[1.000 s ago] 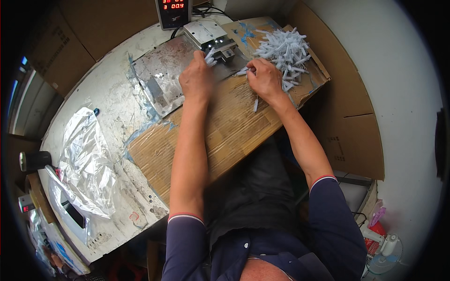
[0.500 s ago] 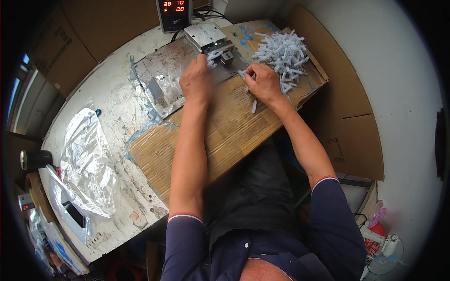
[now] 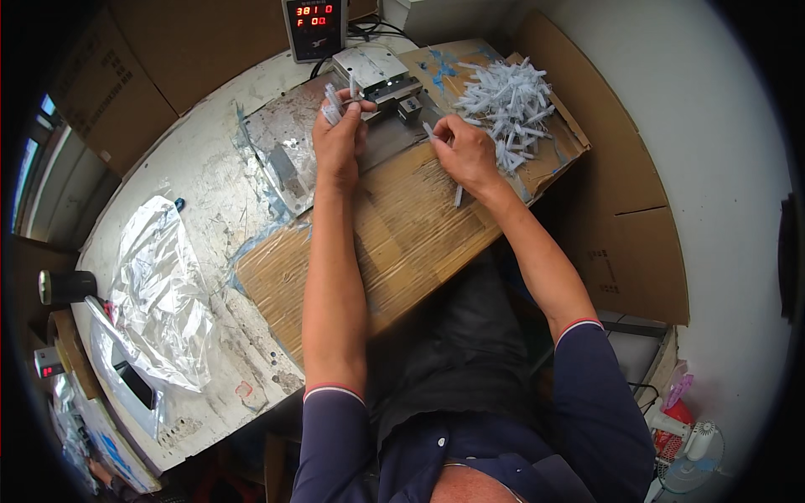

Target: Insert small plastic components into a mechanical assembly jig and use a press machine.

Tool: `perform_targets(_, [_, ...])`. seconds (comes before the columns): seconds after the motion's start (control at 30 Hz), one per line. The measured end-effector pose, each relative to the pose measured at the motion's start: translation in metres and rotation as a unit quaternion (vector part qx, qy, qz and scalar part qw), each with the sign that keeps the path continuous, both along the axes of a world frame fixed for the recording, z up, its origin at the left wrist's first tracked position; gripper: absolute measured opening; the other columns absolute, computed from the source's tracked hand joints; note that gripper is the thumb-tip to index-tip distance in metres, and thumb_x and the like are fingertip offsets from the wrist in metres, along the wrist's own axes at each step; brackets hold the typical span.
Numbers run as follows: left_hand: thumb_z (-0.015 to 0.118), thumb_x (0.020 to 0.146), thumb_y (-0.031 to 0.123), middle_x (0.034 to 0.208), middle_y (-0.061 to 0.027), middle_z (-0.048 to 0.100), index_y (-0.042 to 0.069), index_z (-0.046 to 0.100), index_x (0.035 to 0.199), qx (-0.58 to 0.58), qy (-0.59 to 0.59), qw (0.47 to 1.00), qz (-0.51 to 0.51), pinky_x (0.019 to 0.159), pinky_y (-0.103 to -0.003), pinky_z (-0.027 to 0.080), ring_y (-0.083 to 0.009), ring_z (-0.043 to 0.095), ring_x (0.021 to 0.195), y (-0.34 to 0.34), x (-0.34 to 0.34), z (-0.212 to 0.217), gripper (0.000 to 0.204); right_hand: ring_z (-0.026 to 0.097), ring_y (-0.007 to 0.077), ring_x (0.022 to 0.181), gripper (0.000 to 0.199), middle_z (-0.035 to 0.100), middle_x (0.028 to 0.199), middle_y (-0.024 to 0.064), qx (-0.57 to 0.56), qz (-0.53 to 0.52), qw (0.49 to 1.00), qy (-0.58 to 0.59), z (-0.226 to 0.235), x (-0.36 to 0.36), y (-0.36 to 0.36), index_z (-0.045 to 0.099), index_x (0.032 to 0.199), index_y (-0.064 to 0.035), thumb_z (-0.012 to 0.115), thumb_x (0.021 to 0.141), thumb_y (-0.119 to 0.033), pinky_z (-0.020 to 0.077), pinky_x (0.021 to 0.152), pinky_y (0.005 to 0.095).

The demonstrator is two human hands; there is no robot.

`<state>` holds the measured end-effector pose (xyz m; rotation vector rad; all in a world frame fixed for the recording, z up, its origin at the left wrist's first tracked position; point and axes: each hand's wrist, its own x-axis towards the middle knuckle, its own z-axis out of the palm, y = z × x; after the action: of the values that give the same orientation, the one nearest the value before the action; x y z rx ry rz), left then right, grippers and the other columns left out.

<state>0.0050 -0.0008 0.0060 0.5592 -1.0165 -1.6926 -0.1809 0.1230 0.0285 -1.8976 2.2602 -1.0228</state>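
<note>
Several small translucent plastic pieces stick up from my left hand, which is closed on them beside the metal fixture. One more piece stands up at its fingertips. My right hand pinches a single translucent plastic piece just right of the fixture's small dark block. Behind that hand lies a heap of the same pieces on cardboard. A loose piece lies below my right wrist.
A flat cardboard sheet covers the near work area. Behind the fixture stands a box with a red digital display. Clear plastic film, a phone and a dark cylinder are at the left. Cardboard walls stand at the right.
My left hand has drawn back a little left from the fixture and turned, so its pieces now show. My right hand has shifted slightly left with its piece.
</note>
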Motion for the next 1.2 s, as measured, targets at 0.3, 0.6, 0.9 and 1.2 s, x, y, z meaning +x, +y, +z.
perform_targets(0.3, [0.063, 0.103, 0.023, 0.089, -0.0035, 0.067, 0.009, 0.06, 0.119, 0.083, 0.068, 0.994, -0.033, 0.044, -0.02, 0.033, -0.0069, 0.05, 0.058, -0.006, 0.006, -0.003, 0.022, 0.07, 0.0334, 0.08, 0.012, 0.071, 0.084, 0.0129, 0.032, 0.03, 0.998, -0.037, -0.006, 0.016, -0.008, 0.065, 0.091, -0.0047, 0.073, 0.083, -0.011, 0.0538, 0.072, 0.0426])
perform_targets(0.6, [0.057, 0.105, 0.016, 0.092, -0.0042, 0.067, 0.007, 0.053, 0.136, 0.061, 0.08, 0.994, -0.042, 0.047, -0.021, 0.037, -0.008, 0.052, 0.062, -0.007, 0.009, -0.001, 0.033, 0.068, 0.0349, 0.083, 0.007, 0.071, 0.086, 0.0131, 0.023, 0.015, 1.0, 0.013, 0.003, 0.025, 0.0, 0.065, 0.086, -0.005, 0.068, 0.081, -0.007, 0.0534, 0.073, 0.0446])
perform_targets(0.9, [0.059, 0.104, 0.015, 0.094, -0.0042, 0.069, 0.006, 0.056, 0.134, 0.056, 0.088, 0.994, -0.042, 0.049, -0.021, 0.038, -0.0086, 0.054, 0.064, -0.006, 0.011, 0.0, 0.032, 0.067, 0.0233, 0.078, 0.006, 0.069, 0.079, 0.0074, -0.039, 0.043, 0.989, -0.134, 0.009, 0.021, -0.005, 0.068, 0.081, -0.006, 0.072, 0.077, -0.006, 0.0536, 0.073, 0.034])
perform_targets(1.2, [0.058, 0.104, 0.016, 0.097, -0.0027, 0.068, 0.006, 0.054, 0.134, 0.036, 0.076, 0.996, -0.039, 0.051, -0.021, 0.039, -0.0076, 0.053, 0.067, -0.005, 0.01, 0.001, 0.032, 0.068, 0.0223, 0.072, 0.007, 0.07, 0.079, 0.0099, 0.0, 0.052, 0.972, -0.23, 0.003, 0.013, -0.013, 0.067, 0.084, -0.0018, 0.071, 0.08, -0.007, 0.0545, 0.07, 0.0326])
